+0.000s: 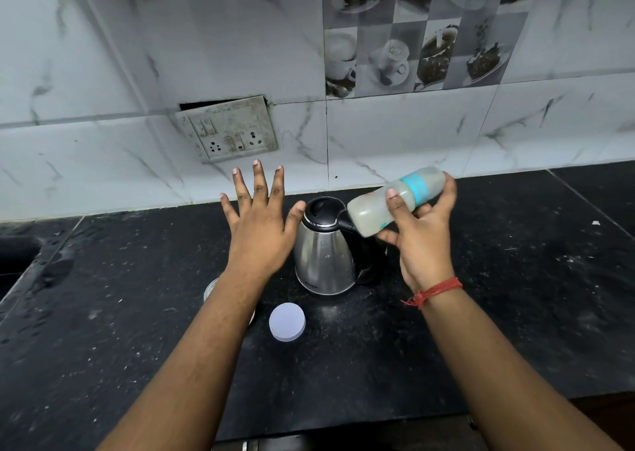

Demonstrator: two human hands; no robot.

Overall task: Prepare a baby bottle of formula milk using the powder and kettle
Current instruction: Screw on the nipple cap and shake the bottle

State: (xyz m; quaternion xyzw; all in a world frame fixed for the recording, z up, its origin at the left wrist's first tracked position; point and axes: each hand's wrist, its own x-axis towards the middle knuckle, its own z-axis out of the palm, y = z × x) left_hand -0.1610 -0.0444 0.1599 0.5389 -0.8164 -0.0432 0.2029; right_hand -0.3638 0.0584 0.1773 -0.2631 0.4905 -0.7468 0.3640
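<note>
Cloudy plastic, banded in turquoise, made up the bottle (398, 200), which lay tilted on its side in the air above the kettle (324, 249), its base toward the left and its neck end tucked into the palm. The right hand (421, 230) wrapped it: the thumb crossed the front of the barrel and the fingers curled behind and over the far end. The left hand (261, 222) hovered flat over the counter (515, 296), fingers spread wide, holding nothing, its thumb tip just beside the kettle lid. A white round lid (287, 322) lay on the counter near the kettle, and a jar rim (210, 289) peeked out from under the left forearm.

The bottle looked full of pale milky liquid, so it probably felt moderately heavy for its size, with weight that shifted as it tipped. Its walls seemed stiff and smooth, likely slippery if wet. The mid-barrel, near the band, was judged the safest place to hold. Whether the teat was sealed could not be told.
</note>
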